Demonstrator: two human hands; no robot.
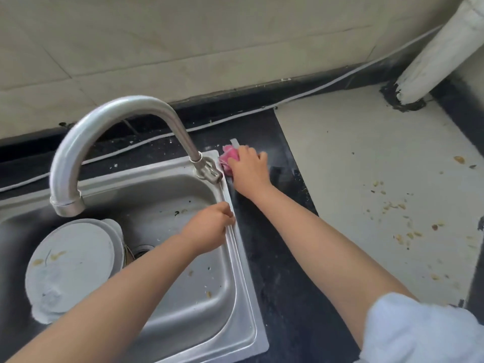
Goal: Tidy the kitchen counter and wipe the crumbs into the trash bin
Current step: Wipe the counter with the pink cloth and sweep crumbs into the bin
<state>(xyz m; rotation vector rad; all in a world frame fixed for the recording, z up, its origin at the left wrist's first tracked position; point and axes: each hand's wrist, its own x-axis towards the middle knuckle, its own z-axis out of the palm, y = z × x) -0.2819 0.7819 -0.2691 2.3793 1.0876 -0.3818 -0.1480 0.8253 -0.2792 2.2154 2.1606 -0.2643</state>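
Worktop, black, runs down centre-right of frame w/ a beige board on its right part; crumbs scattered over the board at right. Pink cloth sits at centre, just beside the tap base; right hand presses on it, fingers curled round the cloth. Left hand rests at the sink rim, centre; fingers curled, can't tell if holding anything. Plates stacked in sink, lower left, w/ food bits on top.
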